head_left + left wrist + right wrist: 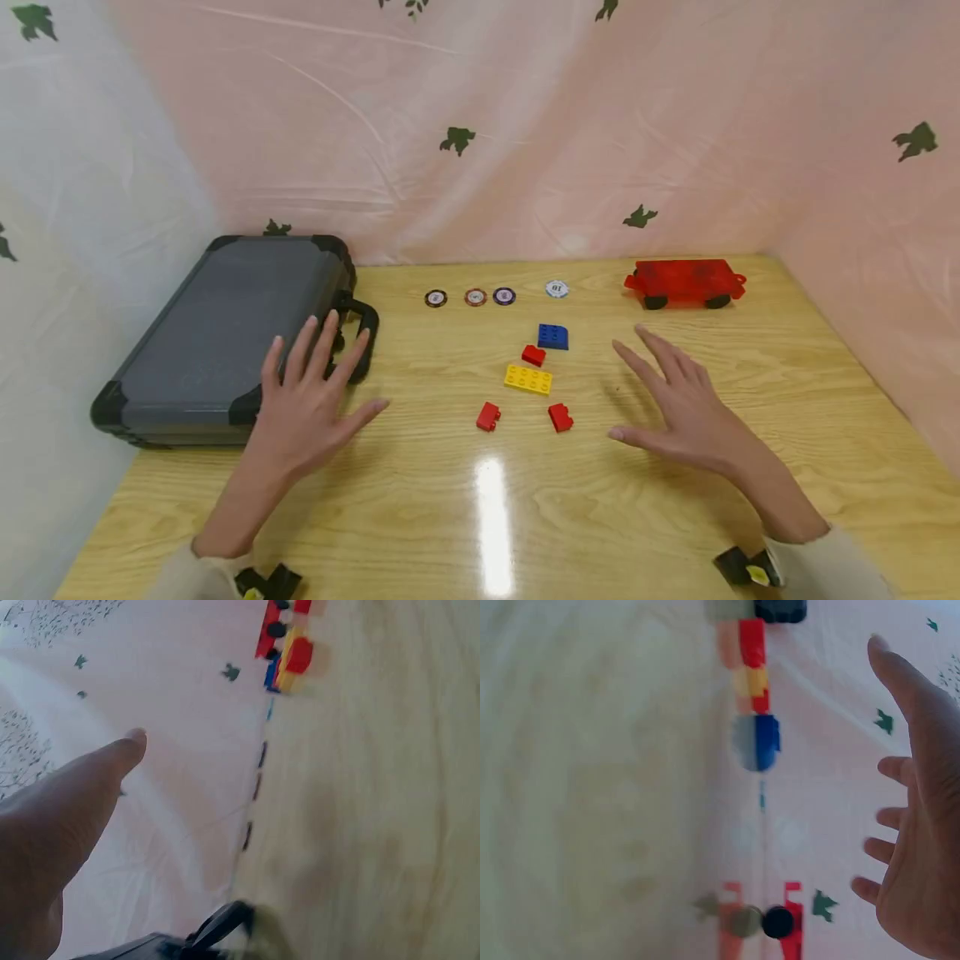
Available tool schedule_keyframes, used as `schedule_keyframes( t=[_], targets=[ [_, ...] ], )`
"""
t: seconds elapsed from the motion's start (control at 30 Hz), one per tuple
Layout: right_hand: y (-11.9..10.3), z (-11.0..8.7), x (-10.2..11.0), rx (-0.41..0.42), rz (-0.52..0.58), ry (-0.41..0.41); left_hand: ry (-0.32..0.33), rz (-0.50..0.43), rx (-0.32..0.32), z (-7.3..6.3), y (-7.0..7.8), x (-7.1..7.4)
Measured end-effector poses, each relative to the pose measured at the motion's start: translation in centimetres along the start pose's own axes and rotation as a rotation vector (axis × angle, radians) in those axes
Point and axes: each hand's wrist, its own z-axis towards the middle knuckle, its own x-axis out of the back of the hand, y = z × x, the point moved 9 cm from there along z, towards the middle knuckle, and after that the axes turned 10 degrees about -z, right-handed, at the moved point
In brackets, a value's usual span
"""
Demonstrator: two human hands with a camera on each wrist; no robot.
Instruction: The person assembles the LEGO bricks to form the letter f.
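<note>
My left hand [303,417], fingers spread, hovers beside the grey hard case [217,325] and overlaps its front right corner and black handle [366,342] in the head view. On the other side my right hand [686,417] is held over the table with its fingers apart, holding nothing. Between the hands lie a yellow studded block [528,379], a small red block [533,356] behind it and a blue block [552,337] farther back. Two more red blocks, a left one [488,416] and a right one [560,417], lie nearer to me.
Along the back of the wooden table [405,517] lie several poker chips, among them a white one [557,289] and a black one [436,298]. A red toy wagon [686,283] with black wheels stands at the back right. Pink and white cloth [525,192] hangs around the table.
</note>
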Motion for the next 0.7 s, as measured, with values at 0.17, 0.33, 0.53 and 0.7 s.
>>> schedule_keyframes(
  t=[0.17,0.33,0.53,0.7],
  targets=[
    [-1.3,0.7,-2.7,0.021,0.186,-0.109,-0.170,-0.210,0.017,0.7,2.1,-4.0],
    [-2.3,1.5,-4.4,0.045,0.332,-0.121,-0.340,-0.424,0.025,1.3,4.7,-7.8],
    [-3.1,2.1,-5.5,0.069,0.419,-0.091,-0.433,-0.572,0.089,2.0,6.3,-11.3],
    [-3.6,2.5,-5.7,0.099,0.424,-0.061,-0.460,-0.620,0.127,2.3,6.6,-13.0]
  ],
)
